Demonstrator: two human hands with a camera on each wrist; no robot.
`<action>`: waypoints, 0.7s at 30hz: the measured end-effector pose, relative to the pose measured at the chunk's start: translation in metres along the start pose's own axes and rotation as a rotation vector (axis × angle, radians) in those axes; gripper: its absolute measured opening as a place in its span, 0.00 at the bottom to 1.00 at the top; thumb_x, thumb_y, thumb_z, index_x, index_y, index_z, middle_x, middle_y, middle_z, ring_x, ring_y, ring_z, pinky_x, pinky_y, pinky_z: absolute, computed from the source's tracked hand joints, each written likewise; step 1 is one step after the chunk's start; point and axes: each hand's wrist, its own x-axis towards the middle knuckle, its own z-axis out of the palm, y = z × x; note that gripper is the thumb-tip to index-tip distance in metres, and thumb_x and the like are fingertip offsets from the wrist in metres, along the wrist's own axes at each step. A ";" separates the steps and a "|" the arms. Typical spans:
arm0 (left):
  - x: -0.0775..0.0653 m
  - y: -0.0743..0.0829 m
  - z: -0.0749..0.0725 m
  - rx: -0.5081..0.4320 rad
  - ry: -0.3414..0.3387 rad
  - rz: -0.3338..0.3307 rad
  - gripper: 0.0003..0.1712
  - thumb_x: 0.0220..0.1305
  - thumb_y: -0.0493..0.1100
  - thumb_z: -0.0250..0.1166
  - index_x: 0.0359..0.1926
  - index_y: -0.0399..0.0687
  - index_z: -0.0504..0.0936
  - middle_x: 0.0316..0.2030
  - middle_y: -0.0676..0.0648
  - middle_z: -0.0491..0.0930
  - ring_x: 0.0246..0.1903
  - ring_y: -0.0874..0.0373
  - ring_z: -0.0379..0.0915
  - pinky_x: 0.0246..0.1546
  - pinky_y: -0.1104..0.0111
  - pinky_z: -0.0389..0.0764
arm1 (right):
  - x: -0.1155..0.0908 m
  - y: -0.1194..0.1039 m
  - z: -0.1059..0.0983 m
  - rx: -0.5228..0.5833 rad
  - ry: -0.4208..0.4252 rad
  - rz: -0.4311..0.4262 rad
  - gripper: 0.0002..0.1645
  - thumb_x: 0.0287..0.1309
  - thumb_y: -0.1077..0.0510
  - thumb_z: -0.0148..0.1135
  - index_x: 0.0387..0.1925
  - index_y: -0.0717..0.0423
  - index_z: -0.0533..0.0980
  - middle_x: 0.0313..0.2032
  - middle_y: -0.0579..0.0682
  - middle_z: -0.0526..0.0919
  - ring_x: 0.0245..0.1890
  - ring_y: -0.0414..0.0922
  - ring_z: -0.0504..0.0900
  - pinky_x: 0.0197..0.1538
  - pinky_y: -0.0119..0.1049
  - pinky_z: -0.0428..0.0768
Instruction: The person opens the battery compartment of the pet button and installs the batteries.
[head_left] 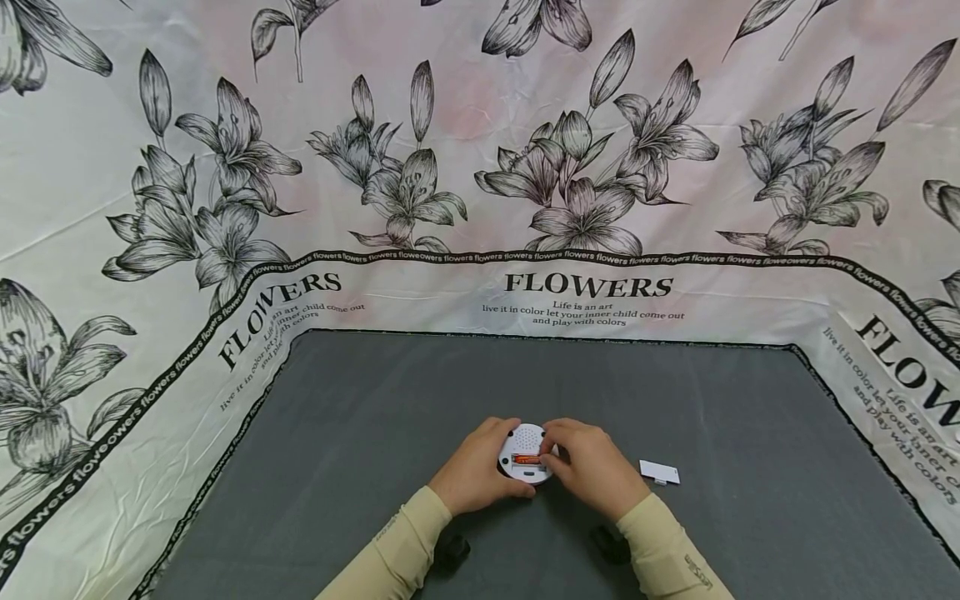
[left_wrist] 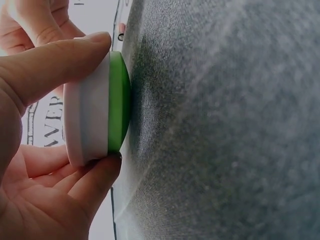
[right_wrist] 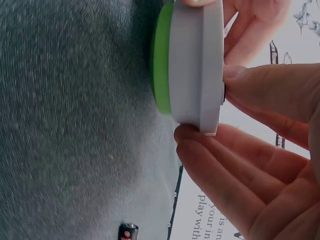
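A round white-and-green sound button (head_left: 528,432) lies with its back up, its green dome (left_wrist: 119,102) towards the dark cloth. Speaker holes and an uncovered battery slot show on the back, and an orange battery (head_left: 527,459) sits in the slot. My left hand (head_left: 480,467) grips the button's rim, thumb on the near side and fingers around the far side. From the right, my right hand (head_left: 588,462) has its thumb on the back by the slot and its fingers at the rim. Just right of that hand lies a white battery cover (head_left: 660,472).
A loose battery (right_wrist: 128,231) lies on the dark grey cloth (head_left: 375,400), seen at the bottom of the right wrist view. White fabric with printed flowers (head_left: 588,192) borders the grey area. Dark objects (head_left: 452,552) show beside the wrists.
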 end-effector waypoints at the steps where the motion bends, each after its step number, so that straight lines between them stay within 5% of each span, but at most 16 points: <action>1: 0.000 0.000 0.000 -0.001 0.000 -0.003 0.57 0.57 0.55 0.85 0.81 0.45 0.67 0.72 0.45 0.74 0.62 0.53 0.76 0.64 0.56 0.80 | 0.000 -0.001 0.000 -0.001 0.003 0.009 0.12 0.58 0.63 0.81 0.30 0.45 0.84 0.53 0.53 0.91 0.35 0.42 0.83 0.38 0.34 0.81; 12: 0.000 0.000 0.000 0.001 0.004 0.007 0.58 0.56 0.55 0.86 0.81 0.44 0.67 0.72 0.45 0.74 0.60 0.55 0.76 0.62 0.58 0.81 | 0.001 -0.006 0.005 -0.045 0.029 0.045 0.09 0.55 0.59 0.84 0.29 0.45 0.88 0.51 0.52 0.90 0.44 0.47 0.90 0.46 0.46 0.88; 21: 0.001 -0.004 -0.001 -0.006 -0.002 -0.009 0.58 0.57 0.56 0.85 0.82 0.45 0.67 0.72 0.45 0.74 0.60 0.54 0.76 0.62 0.57 0.81 | 0.000 0.001 0.003 0.007 0.000 0.043 0.09 0.61 0.58 0.81 0.32 0.40 0.86 0.54 0.50 0.90 0.39 0.41 0.87 0.42 0.37 0.85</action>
